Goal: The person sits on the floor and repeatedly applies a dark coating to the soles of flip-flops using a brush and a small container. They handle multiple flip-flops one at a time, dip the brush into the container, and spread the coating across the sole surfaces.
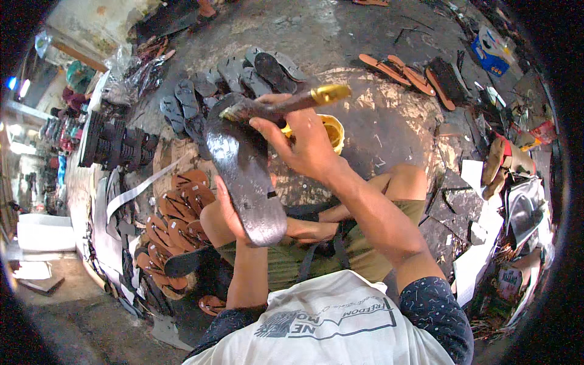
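Note:
My left hand holds a dark, glossy sandal sole from below, its wet face turned up toward me. My right hand grips a brush with a gold-coloured ferrule, its bristle end resting on the top of the sole near the toe. Just behind my right hand sits a small yellow glue pot on the floor. I am sitting cross-legged, knees either side of the sole.
Several dark soles are spread in rows on the floor ahead. A pile of brown sandal soles lies at my left. Orange-brown sandals lie at the upper right, with scraps, paper and boxes on the right.

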Available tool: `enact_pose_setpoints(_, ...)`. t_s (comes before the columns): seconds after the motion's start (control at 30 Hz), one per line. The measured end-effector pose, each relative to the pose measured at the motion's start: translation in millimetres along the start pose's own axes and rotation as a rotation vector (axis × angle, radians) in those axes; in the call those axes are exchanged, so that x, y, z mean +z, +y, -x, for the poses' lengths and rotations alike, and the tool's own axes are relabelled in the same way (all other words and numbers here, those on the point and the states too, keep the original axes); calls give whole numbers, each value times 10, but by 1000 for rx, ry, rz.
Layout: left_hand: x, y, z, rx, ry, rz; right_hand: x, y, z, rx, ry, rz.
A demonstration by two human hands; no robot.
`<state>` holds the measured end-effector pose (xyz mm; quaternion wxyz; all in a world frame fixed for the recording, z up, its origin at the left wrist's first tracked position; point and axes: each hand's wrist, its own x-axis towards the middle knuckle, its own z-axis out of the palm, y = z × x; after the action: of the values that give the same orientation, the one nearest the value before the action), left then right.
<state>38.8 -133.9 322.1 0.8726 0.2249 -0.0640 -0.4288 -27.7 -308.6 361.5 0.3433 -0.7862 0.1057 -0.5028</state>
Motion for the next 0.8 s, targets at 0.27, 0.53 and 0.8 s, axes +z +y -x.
enact_pose_setpoints(0.27,59,-69,127,81,-27,-165,-150,-125,105,308,62,20)
enact_pose_setpoints(0.53,-26,-166,67,90,-34,-181,-100,-319,397,372,27,-87)
enact_pose_setpoints(0.8,-183,-93,-183,-23,-255,-18,-30,-226,340,20,-286,-220)
